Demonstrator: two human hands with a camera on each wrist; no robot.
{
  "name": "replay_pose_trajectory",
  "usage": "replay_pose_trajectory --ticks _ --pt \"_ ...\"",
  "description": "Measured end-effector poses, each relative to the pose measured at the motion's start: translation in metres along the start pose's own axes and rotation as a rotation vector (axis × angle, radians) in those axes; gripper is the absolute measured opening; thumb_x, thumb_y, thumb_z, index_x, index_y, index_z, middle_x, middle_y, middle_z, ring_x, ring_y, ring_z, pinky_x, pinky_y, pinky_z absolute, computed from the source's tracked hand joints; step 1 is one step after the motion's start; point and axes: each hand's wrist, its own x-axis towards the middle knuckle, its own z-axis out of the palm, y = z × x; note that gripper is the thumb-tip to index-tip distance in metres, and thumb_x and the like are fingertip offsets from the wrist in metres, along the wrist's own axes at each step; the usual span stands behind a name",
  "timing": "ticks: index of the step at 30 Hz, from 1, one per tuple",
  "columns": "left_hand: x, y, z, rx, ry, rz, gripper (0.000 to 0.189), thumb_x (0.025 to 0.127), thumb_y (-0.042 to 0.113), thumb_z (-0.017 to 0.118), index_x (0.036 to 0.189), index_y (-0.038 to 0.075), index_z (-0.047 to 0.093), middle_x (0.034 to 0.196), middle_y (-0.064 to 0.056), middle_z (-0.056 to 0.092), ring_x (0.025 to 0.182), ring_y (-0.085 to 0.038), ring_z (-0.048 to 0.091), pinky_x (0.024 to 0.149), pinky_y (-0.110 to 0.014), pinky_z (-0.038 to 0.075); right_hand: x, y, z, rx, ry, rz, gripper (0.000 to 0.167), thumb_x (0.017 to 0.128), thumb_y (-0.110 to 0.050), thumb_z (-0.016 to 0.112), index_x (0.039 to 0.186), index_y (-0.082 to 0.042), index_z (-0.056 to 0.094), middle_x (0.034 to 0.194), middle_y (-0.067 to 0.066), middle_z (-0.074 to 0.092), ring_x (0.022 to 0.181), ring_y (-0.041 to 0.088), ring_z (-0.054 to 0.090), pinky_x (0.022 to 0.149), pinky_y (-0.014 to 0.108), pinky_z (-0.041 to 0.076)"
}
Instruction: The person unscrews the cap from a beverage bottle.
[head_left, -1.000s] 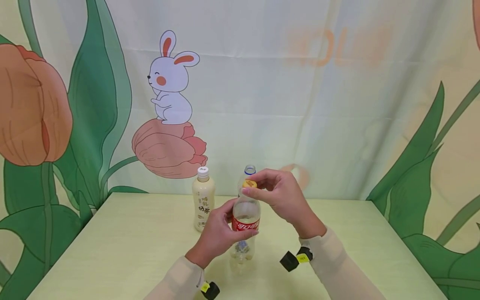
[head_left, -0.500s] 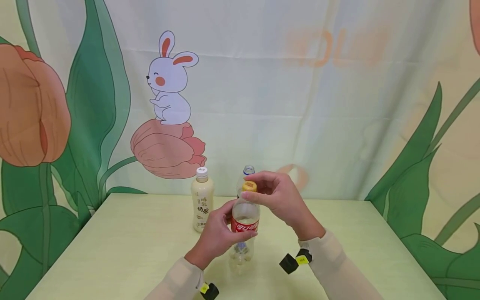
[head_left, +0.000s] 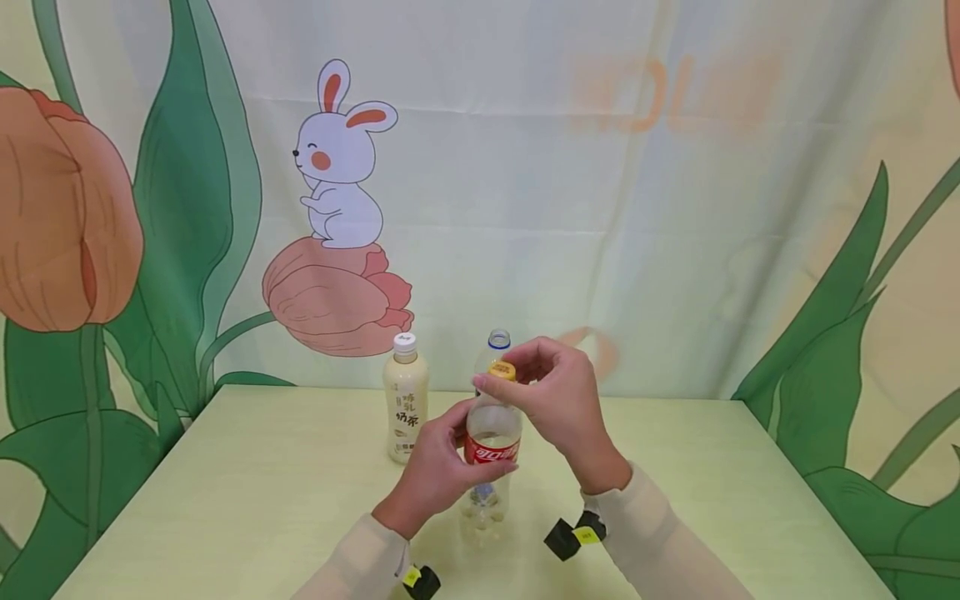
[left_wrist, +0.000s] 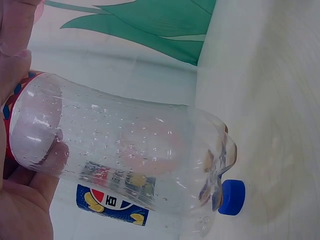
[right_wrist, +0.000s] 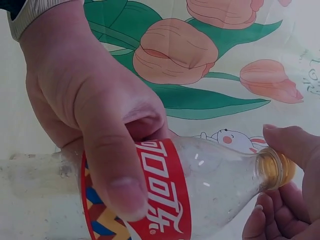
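My left hand (head_left: 435, 467) grips a clear plastic cola bottle (head_left: 495, 421) around its red label (right_wrist: 167, 192). The bottle stands roughly upright, its base close over the table. At its top, my right hand (head_left: 562, 396) pinches the yellow bottle cap (head_left: 502, 369) between thumb and fingers. In the right wrist view the cap (right_wrist: 281, 169) sits at the mouth of the neck. Droplets cling inside the bottle's clear wall (left_wrist: 115, 130), as the left wrist view shows. Part of the label is hidden by my left fingers.
Right behind the cola bottle stands another clear bottle (head_left: 498, 340), uncapped, with a blue neck ring and a blue label (left_wrist: 112, 205). A blue cap (left_wrist: 232, 197) lies on the table (head_left: 637, 467). To the left is a milk tea bottle (head_left: 406, 400) with a white cap.
My right hand has turned about the yellow cap, its thumb swinging left across the front and its wrist shifting left. The left hand and the cola bottle stay nearly still.
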Motion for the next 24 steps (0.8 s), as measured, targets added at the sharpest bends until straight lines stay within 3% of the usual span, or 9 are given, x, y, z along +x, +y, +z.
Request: replay_pose_trajectory --ticks 14,24 --pt "0.0000 -0.0003 -0.0006 0.003 0.018 -0.001 0.069 0.077 0.025 0.092 0.137 0.024 0.059 0.122 0.002 0.071 0.109 -0.018 0.067 0.092 -0.029 0.058 0.0008 0.0006 -0.0048 0.046 -0.095 0.002 0.026 0.081 -0.020 0.088 0.105 -0.011 0.080 0.093 0.006 0.076 0.082 0.024 0.066 0.070 0.029 0.056" --pt "0.0008 0.0008 -0.0016 0.002 0.023 -0.017 0.068 0.077 0.026 0.092 0.137 0.024 0.059 0.123 0.003 0.071 0.110 -0.018 0.067 0.096 -0.038 0.058 -0.0026 -0.0012 -0.0052 0.183 -0.223 0.007 0.029 0.095 -0.013 0.073 0.122 -0.002 0.073 0.125 0.015 0.071 0.095 0.021 0.069 0.088 0.025 0.059"
